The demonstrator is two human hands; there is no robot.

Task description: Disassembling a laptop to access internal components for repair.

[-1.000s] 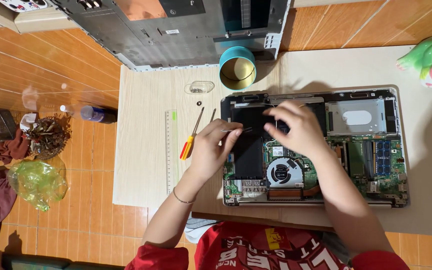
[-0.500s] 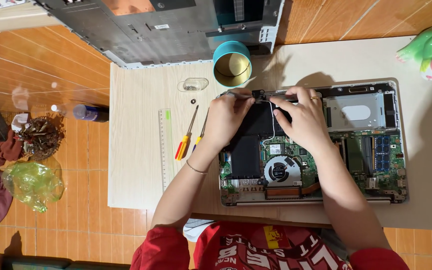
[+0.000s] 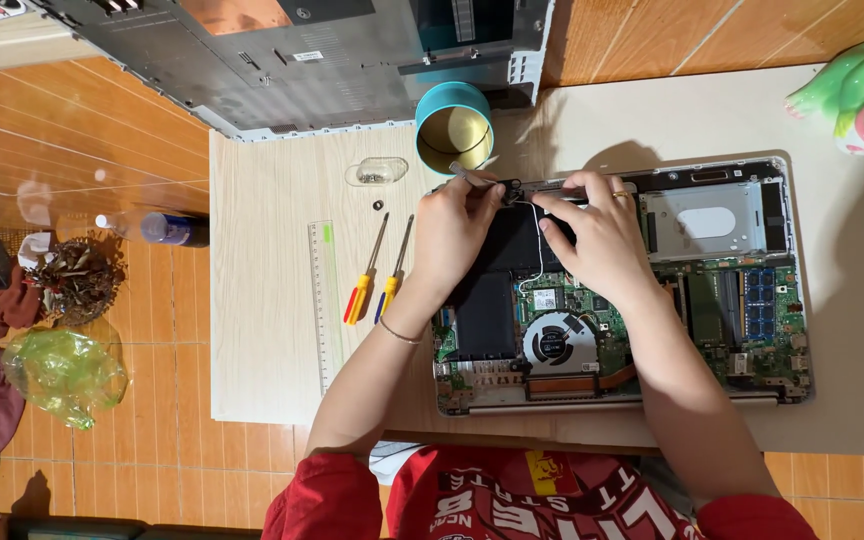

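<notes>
Both hands (image 3: 527, 235) over opened laptop (image 3: 712, 300)

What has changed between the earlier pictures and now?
Both hands moved from the middle of the open laptop up to its top edge. The left hand now holds tweezers there; the right hand presses beside it. The screwdrivers, ruler and tin stayed.

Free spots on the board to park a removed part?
Bare wood below the ruler and two screwdrivers, left of the left hand's forearm. Bare beige top right of the open laptop. Crowded: tin, clear dish and both hands, right hand, at the laptop's top edge.
</notes>
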